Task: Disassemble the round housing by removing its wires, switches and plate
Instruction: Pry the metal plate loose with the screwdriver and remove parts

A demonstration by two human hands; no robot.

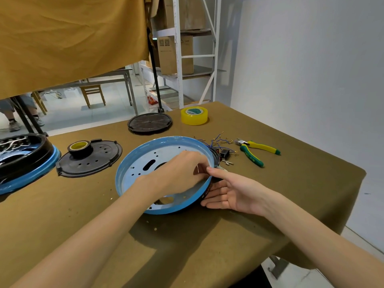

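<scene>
The round blue housing [133, 163] lies open side up on the table in front of me, with a perforated silver plate [143, 161] inside it. My left hand [182, 173] reaches inside at the right rim, fingers curled around something small that I cannot identify. My right hand [230, 192] holds the housing's outer right wall, thumb over the rim and fingers flat against the side. Loose blue wires [216, 141] and a black switch [225, 154] lie just right of the housing.
Green and yellow pliers [257, 151] lie to the right. Yellow tape [194, 115], a black grille [150, 123], a black cover plate [91, 161] carrying a black tape roll [80, 148], and a second housing [22, 163] stand behind and left. The table edge runs close on the right.
</scene>
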